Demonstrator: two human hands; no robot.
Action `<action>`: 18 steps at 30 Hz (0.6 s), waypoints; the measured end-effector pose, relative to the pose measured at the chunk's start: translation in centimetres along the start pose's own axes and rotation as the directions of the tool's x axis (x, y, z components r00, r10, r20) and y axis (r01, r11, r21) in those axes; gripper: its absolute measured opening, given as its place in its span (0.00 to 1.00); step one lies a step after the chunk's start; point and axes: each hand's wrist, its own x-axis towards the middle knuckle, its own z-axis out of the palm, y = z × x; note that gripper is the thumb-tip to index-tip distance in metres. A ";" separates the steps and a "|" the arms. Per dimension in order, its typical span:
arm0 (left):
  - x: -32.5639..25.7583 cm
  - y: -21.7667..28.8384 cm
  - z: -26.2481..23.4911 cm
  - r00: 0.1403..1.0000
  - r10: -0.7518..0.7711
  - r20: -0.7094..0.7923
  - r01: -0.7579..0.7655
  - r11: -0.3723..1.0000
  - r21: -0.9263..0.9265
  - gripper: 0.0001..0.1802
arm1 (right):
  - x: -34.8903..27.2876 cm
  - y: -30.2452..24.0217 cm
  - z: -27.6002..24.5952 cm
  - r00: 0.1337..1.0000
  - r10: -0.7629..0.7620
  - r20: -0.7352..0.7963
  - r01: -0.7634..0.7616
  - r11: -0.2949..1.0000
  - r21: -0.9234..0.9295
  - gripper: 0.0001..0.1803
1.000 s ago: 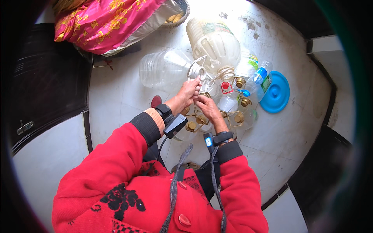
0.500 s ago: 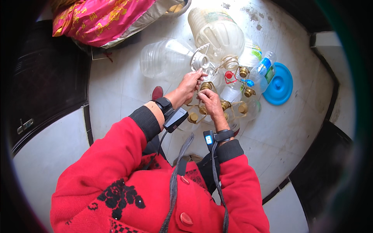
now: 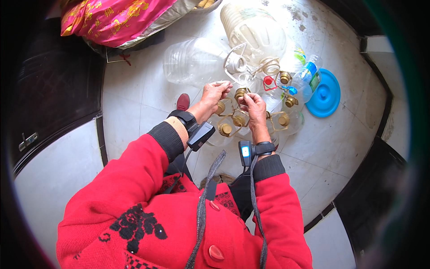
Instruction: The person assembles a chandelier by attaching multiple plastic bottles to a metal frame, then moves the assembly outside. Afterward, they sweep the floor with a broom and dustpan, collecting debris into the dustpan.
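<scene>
Several clear plastic bottles (image 3: 244, 121) with gold caps stand upright on the pale floor (image 3: 134, 103), necks up. Left hand (image 3: 214, 94) and right hand (image 3: 253, 104) both pinch at one bottle's gold cap (image 3: 240, 95). Two large empty jugs (image 3: 197, 60) lie on their sides just beyond, near a blue lid (image 3: 325, 95).

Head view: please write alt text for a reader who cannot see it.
Seen from above, a person in a red jacket works both hands, left hand and right hand, at the gold-capped neck of a clear plastic jug among a cluster of clear plastic jugs on a white tiled floor. A round blue lid lies to the right.
</scene>
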 end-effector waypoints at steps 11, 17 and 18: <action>-0.7 -2.1 0.1 0.956 -0.220 0.195 0.212 0.975 0.059 0.05 | 2.4 1.3 1.6 0.996 0.084 -0.007 -0.078 0.952 0.298 0.04; -2.6 -2.9 -1.8 0.948 -0.265 0.174 0.240 0.959 0.154 0.06 | 2.4 2.4 2.2 0.992 0.121 0.024 -0.122 0.991 0.061 0.07; -2.7 -2.9 -2.0 0.948 -0.254 0.191 0.218 0.957 0.192 0.07 | 2.4 2.4 2.3 0.994 0.105 0.002 -0.105 0.993 0.053 0.08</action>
